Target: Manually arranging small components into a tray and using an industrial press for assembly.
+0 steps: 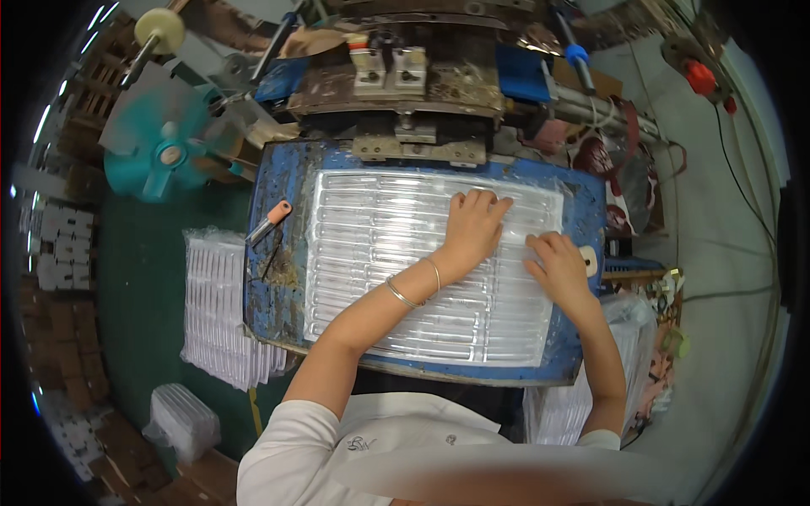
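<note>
A large clear plastic tray sheet (396,278) with rows of long ridged cavities lies flat on the blue worktable (283,177). My left hand (475,223) reaches across and rests on its far right part, fingers slightly bent and apart. Bracelets circle that wrist. Close to the sheet's right edge, my right hand (558,268) touches the plastic with its fingers bent and the thumb held away from them. Neither hand shows anything gripped between its fingers.
A press head (418,150) spans the table's far edge. An orange-handled tool (270,222) lies at the left. Stacked clear trays (224,304) stand left of the table, more trays (574,409) at the near right. A teal fan (160,152) stands at the far left.
</note>
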Demonstrator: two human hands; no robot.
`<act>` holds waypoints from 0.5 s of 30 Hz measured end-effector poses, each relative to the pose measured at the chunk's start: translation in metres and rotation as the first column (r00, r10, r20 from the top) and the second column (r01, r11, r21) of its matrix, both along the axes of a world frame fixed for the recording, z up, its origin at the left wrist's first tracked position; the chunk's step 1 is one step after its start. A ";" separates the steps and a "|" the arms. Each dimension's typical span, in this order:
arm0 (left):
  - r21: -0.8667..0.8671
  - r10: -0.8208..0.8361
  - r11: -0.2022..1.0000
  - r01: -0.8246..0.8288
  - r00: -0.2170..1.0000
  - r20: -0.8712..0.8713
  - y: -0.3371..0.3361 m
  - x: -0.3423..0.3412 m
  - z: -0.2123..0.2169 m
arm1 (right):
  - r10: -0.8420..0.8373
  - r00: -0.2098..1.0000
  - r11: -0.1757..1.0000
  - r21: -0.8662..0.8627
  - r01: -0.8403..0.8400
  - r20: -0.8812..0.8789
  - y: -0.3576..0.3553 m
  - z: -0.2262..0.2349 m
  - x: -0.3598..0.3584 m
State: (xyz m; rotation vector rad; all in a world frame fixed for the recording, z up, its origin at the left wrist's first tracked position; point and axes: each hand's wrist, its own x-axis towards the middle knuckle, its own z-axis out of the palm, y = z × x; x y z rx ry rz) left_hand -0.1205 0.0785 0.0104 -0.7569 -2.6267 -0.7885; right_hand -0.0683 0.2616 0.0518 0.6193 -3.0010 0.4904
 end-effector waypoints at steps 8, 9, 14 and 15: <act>0.280 0.139 0.955 -0.096 0.980 -0.140 -0.042 -0.015 0.057 | 0.118 0.984 0.985 0.107 -0.132 0.133 -0.004 0.036 -0.015; 0.311 0.202 0.942 -0.129 0.955 -0.217 -0.045 -0.024 0.068 | 0.098 0.980 0.995 0.011 -0.102 0.173 -0.002 0.045 -0.014; 0.280 0.385 0.920 -0.276 0.773 -0.505 -0.050 -0.068 0.138 | -0.051 0.922 0.688 -0.655 0.311 0.384 0.013 0.071 -0.036; 0.298 0.394 0.914 -0.274 0.769 -0.504 -0.048 -0.081 0.139 | -0.154 0.910 0.576 -0.714 0.399 0.384 0.011 0.077 -0.043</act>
